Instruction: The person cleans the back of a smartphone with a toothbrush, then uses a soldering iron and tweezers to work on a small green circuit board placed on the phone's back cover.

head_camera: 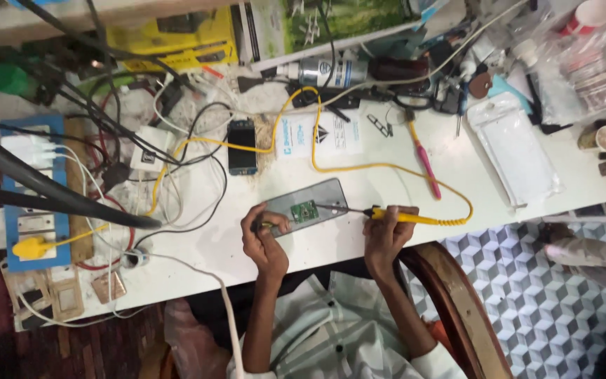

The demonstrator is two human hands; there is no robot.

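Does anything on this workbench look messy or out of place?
Yes. A tangle of cables sprawls over the table's left side, and a phone lies among them. The yellow cord loops loosely across the middle.

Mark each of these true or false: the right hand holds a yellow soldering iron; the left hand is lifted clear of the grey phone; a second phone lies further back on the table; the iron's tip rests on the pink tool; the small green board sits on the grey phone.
1. The right hand holds a yellow soldering iron. True.
2. The left hand is lifted clear of the grey phone. False: it rests at the phone's near end.
3. A second phone lies further back on the table. True.
4. The iron's tip rests on the pink tool. False: it points at the green board.
5. The green board sits on the grey phone. True.
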